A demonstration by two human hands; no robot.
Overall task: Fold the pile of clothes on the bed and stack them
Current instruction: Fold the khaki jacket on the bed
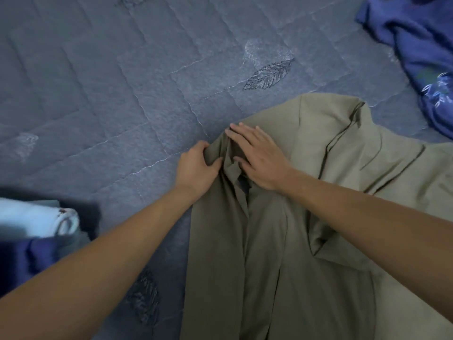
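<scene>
Left hand (pixel 196 165) pinches the soft olive garment's (pixel 306 229) bunched edge while the right hand (pixel 259 158) presses flat-fingered beside it, cloth sprawling toward five o'clock over the quilted bedspread (pixel 110 94).

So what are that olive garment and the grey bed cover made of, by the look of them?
The olive garment looks like a thin, matte woven cloth, perhaps cotton or a blend: it drapes in soft creases with no shine. The grey bed cover looks like padded, quilted fabric: stitched lines puff it into panels, with embroidered leaf shapes.
</scene>
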